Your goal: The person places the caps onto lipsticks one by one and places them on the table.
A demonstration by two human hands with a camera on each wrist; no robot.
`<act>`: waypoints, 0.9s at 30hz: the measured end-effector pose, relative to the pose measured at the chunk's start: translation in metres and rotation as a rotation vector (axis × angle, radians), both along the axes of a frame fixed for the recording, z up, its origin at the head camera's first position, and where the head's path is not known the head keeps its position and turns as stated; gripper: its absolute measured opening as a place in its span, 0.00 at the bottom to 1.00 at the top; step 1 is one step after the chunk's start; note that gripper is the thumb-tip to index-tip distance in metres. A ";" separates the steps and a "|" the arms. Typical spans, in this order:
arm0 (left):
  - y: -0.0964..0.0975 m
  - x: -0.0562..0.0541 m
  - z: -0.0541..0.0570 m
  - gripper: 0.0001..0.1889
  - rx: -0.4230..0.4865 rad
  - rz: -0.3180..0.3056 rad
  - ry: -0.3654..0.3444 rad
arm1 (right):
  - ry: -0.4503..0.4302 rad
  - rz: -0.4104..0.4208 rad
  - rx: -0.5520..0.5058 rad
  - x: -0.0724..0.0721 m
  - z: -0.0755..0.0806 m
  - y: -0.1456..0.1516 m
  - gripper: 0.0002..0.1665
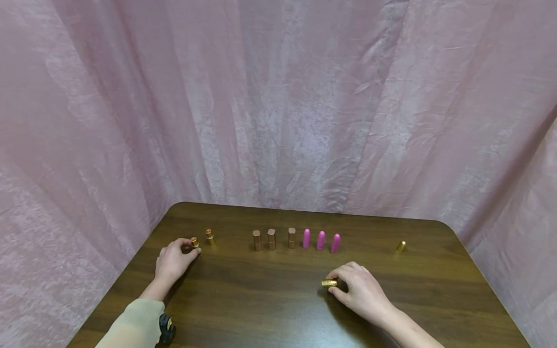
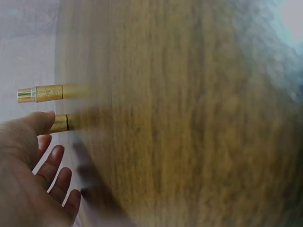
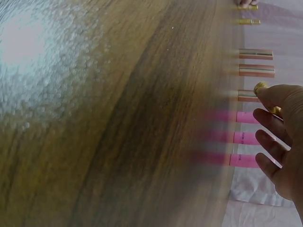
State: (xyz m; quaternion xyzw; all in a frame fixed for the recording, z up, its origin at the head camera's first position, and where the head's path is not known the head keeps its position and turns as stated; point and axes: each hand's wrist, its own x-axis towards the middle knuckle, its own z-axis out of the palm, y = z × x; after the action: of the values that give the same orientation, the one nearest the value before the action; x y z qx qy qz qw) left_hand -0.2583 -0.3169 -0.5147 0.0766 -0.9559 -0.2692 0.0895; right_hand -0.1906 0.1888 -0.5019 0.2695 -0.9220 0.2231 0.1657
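At the left of the table, my left hand (image 1: pixel 171 261) pinches a gold lipstick tube (image 1: pixel 195 241) between thumb and fingertips. Just beyond it another gold lipstick tube (image 1: pixel 210 237) stands upright, its narrower collar showing in the left wrist view. My right hand (image 1: pixel 359 291), over the middle right, holds a gold lipstick cap (image 1: pixel 329 283) lying sideways between thumb and forefinger. The right wrist view shows that hand's other fingers spread apart; part of the cap is hidden by the thumb. Far right, a similar rounded gold cap (image 1: pixel 401 246) stands alone.
Several more lipsticks stand upright along the back: rose-gold tubes (image 1: pixel 271 239) in the middle, then bright pink tubes (image 1: pixel 321 240) to their right. The brown wooden table (image 1: pixel 243 299) has rounded back corners. Pink velvety curtains (image 1: pixel 296 106) hang behind and beside it.
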 end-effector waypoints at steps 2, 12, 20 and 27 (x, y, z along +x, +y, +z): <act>0.000 0.000 0.000 0.22 -0.001 -0.002 -0.002 | -0.004 -0.001 0.002 0.000 0.000 0.000 0.14; 0.004 0.011 0.004 0.17 0.012 -0.040 0.010 | 0.003 -0.004 0.002 0.001 -0.001 0.003 0.15; 0.023 0.026 0.015 0.11 -0.039 -0.147 0.081 | 0.050 0.029 -0.042 0.001 -0.001 0.007 0.18; 0.054 0.039 0.023 0.09 -0.090 -0.256 0.156 | -0.005 -0.003 -0.093 0.002 -0.002 0.010 0.19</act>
State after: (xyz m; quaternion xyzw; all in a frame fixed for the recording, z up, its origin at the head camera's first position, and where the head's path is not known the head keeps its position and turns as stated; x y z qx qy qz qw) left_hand -0.2196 -0.2629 -0.4919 -0.0711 -0.9591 -0.2405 0.1316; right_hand -0.1889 0.1989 -0.5038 0.2594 -0.9114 0.2663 0.1763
